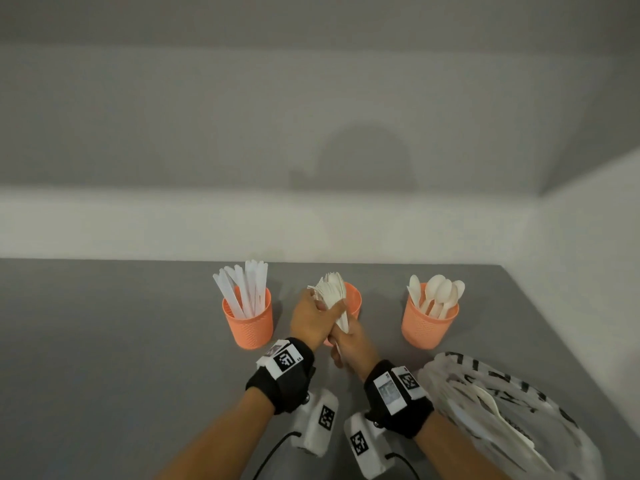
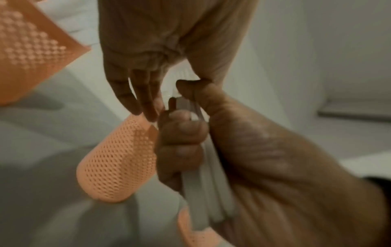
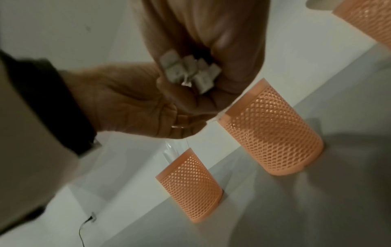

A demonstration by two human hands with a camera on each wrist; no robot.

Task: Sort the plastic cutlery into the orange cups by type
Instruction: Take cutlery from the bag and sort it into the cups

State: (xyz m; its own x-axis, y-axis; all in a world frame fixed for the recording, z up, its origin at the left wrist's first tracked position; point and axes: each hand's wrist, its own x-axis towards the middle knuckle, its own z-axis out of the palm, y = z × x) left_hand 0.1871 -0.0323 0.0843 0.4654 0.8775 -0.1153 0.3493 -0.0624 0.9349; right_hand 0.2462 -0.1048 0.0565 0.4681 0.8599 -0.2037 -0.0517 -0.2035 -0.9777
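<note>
A grey desk [image 1: 104, 341] carries three orange cups: one left of the hands [image 1: 248, 323], one just beyond them [image 1: 354, 301], one to their right [image 1: 428, 325]. A plastic bag [image 1: 502, 410] lies beside the right wrist.

The three orange plastic cups [image 1: 248, 323] have perforated mesh walls. White plastic forks [image 1: 334, 299] look smooth and matt. The grey tabletop [image 1: 104, 341] is matt.

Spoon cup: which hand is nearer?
Right. The right hand grips the forks near the middle cup, closer to the spoon cup; the left hand is further left.
</note>
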